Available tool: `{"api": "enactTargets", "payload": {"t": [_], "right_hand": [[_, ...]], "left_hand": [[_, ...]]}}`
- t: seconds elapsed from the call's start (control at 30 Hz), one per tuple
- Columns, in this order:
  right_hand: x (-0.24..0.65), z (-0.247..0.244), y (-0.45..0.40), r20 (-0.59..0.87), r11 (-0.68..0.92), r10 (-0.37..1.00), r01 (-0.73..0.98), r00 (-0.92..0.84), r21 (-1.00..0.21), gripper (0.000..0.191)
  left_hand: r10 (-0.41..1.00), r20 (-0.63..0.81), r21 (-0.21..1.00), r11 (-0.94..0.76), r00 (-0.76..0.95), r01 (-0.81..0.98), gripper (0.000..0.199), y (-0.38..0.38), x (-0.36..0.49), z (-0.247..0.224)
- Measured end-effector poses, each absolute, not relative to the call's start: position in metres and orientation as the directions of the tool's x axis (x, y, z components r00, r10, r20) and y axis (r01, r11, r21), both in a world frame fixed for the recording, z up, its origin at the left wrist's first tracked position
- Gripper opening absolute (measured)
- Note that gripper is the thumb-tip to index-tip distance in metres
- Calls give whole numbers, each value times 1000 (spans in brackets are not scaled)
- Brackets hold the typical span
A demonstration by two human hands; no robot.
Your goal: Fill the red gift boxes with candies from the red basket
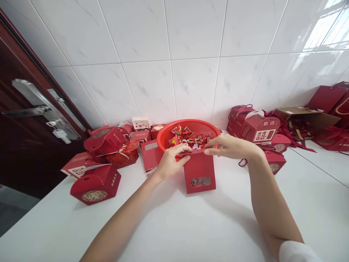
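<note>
A tall red paper gift box [199,169] stands upright on the white table, with an oval window low on its front through which wrapped candies show. My left hand [172,159] pinches its top left corner between thumb and fingers. At the top right corner, my right hand [229,145] grips the upper edge with thumb and fingertips. Just behind the box sits a red plastic basket [161,140] holding wrapped candies [178,131] in shiny red wrappers. Next to my left wrist lies a flat red carton [149,154] with a pale window.
Several red gift boxes [96,183] are piled on the left, near a dark door with a metal handle [40,109]. More boxes [263,127] stand at the right. Beyond them, an open cardboard box [300,113] and red ribbons lie against the tiled wall [195,32].
</note>
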State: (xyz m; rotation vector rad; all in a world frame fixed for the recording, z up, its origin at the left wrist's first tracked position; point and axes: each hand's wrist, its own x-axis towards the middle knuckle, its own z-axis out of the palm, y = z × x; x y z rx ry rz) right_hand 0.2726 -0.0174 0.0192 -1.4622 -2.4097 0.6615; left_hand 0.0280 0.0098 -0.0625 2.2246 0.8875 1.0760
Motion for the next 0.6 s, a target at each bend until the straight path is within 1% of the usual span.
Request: {"api": "enactTargets", "payload": {"t": [0.07,0.13,0.23,0.3,0.37,0.47,0.6], "right_hand": [[274,17,-13,-24,396,879,757,-476,-520,44],[274,14,-8,-37,391,877,756,-479,-525,39],[272,8,-1,-86,380,872,775,-483,-505,27],[270,5,3,-103,368,877,793,-470,-485,26],[269,2,7,-96,375,876,794,-472,-479,27],[269,-1,12,-71,426,838,731,-540,-532,28],[274,-10,11,-2,463,778,576,-628,-673,29]], "left_hand": [[710,511,661,-685,485,306,15,10,29,-63],[692,528,646,-703,492,297,15,9,29,-62],[684,514,639,-708,517,300,16,9,27,-60],[689,495,658,-695,530,289,17,10,25,-61],[717,467,698,-659,518,282,23,13,24,-63],[773,419,751,-590,476,296,39,18,21,-66],[795,371,803,-534,480,264,53,21,16,-64]]}}
